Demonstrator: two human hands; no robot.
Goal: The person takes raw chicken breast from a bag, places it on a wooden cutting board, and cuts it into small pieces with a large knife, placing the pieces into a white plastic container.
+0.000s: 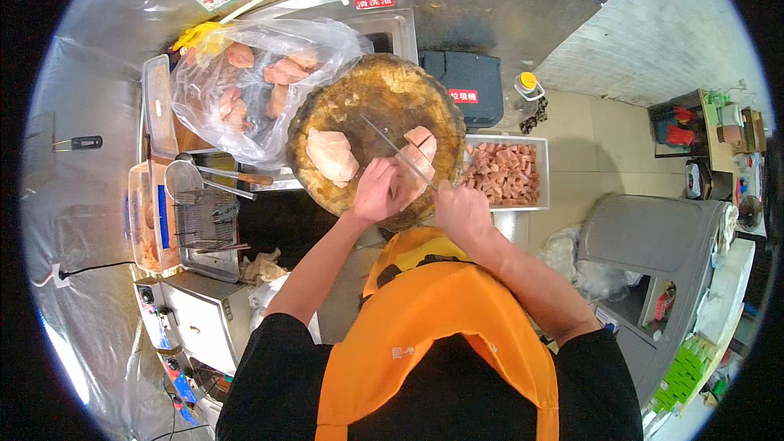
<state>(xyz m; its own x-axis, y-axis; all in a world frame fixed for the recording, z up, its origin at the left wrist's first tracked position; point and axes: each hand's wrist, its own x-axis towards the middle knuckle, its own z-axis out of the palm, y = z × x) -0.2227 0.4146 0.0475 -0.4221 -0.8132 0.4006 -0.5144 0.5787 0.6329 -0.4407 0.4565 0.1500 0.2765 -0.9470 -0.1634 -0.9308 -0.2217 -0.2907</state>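
My right hand (463, 213) grips the handle of a knife (392, 146). Its blade runs up and to the left across a raw chicken breast (424, 162) on a round wooden chopping block (380, 89). The far end of this breast bears cuts. My left hand (378, 191) holds the near left side of the same breast, its fingers curled close to the blade and partly hiding the meat. To the left on the block lies another raw breast (332, 156), which looks whole.
A clear plastic bag (202, 104) with several raw pieces sits beyond the block's left side. Right of the block is a white tray (544, 165) of diced meat, below a dark bin (462, 82). A strainer (184, 182) and a wire basket (202, 226) stand at left.
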